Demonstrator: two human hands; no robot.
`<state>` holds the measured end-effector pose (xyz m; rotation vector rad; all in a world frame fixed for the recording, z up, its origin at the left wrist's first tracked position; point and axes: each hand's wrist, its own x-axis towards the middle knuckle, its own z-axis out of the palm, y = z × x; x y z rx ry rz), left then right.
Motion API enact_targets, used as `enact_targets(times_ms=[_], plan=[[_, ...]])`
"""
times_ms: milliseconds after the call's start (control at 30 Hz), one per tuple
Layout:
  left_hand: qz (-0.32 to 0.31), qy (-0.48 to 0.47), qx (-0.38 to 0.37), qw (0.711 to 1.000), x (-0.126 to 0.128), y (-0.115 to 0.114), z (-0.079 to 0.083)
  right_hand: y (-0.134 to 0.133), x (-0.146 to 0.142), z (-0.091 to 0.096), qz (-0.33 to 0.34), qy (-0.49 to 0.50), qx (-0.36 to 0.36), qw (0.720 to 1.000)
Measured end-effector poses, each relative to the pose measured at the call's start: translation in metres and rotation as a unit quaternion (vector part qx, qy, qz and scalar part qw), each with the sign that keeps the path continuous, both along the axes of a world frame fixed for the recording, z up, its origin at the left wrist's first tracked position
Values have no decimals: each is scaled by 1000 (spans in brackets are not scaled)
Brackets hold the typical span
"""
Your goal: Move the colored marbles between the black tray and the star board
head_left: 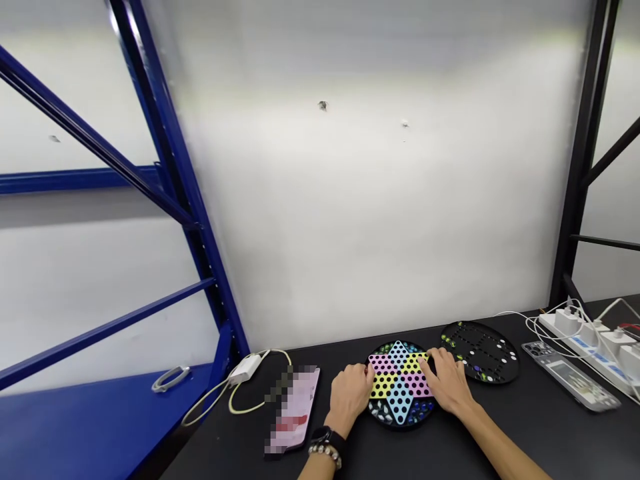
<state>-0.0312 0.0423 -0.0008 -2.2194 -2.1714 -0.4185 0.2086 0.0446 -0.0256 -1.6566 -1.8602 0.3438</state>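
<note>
A round Chinese checkers board (pixel 400 383) with a star of pink, yellow and blue triangles lies on the black table (pixel 500 427). My left hand (pixel 349 395) rests against its left rim, fingers curled onto the edge. My right hand (pixel 447 383) lies on the right rim, fingers spread over the pink and yellow part. Small marbles sit in the dark rim areas. On my left wrist are a black watch and a bead bracelet (pixel 326 445).
A second round black board (pixel 480 351) lies just right of the first. A phone (pixel 295 410) with a charger and cable (pixel 243 370) is on the left. A clear phone case (pixel 570 382) and a white power strip (pixel 595 340) sit at the right. A blue rack frame (pixel 165 153) stands at left.
</note>
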Motion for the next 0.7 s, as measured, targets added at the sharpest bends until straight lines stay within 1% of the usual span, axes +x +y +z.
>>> enact_targets(times_ms=[100,167,200,233,267,333,367,400,433,467,533,567,600,633,667,700], plan=[[34,-8,11,999,1,0,9,4,-1,7,-21,120,27,992],[46,-22,22,998,6,-2,19,5,-8,14,-20,238,33,970],[46,-30,28,998,11,-3,25,5,-14,18,-15,312,8,950],[43,-38,35,998,17,-4,31,3,-21,22,-3,388,-43,921],[34,-46,44,997,26,-6,37,1,-30,26,19,459,-118,880],[4,-57,63,996,48,-11,47,-4,-49,31,78,566,-269,776],[-37,-66,77,994,59,-13,50,-7,-57,33,103,602,-312,728],[-88,-67,88,990,71,-15,52,-9,-64,33,117,634,-324,692],[-118,-60,96,987,80,-17,53,-10,-69,32,118,661,-314,671],[-143,-55,94,984,88,-19,53,-10,-71,31,108,683,-293,660],[-188,-60,78,977,96,-23,51,-3,-67,26,87,703,-264,655],[-206,-74,73,973,96,-25,50,2,-60,24,81,699,-259,662],[-217,-95,71,969,94,-28,49,8,-50,21,74,687,-249,679],[-219,-116,71,966,89,-32,49,15,-37,19,61,666,-229,707],[-210,-135,69,966,83,-36,48,21,-21,17,42,631,-197,750],[-187,-144,63,970,74,-41,46,27,-3,14,17,579,-153,801]])
